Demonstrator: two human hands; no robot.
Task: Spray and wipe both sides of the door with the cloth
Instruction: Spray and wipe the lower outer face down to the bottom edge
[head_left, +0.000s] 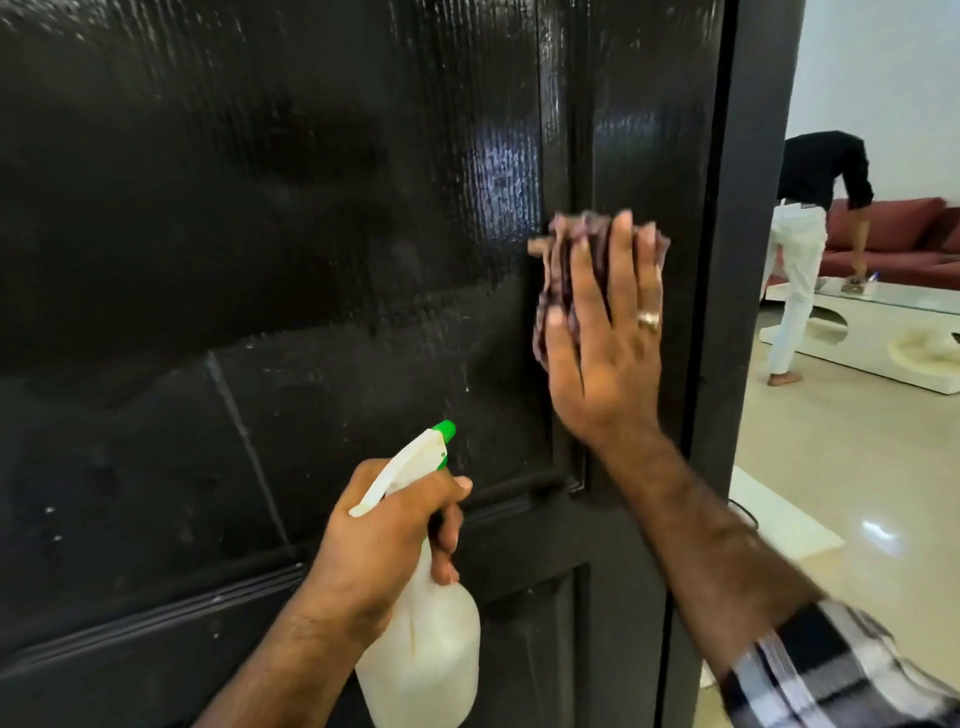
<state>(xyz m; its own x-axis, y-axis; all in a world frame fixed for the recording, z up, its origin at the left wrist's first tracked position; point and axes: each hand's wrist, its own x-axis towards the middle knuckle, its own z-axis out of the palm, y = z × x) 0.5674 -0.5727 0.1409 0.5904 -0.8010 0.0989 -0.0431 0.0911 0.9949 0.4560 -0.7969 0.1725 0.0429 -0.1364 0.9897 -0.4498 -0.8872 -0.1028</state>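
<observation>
Black panelled door (311, 234) fills the view, gloss wet-streaked. Second person (810, 218) bends over a low white surface (883, 332) beyond the door edge. White spray bottle (426, 639), green nozzle, low centre; left hand (384, 540) grip wrapped round its neck. Right hand (608, 338), fingers straight, presses the purplish cloth (561, 270) flat on the door's right stile.

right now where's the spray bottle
In the head view the spray bottle is low and centre, gripped at its neck by the left hand in front of the black door, below and left of the right hand pressing the cloth.
</observation>
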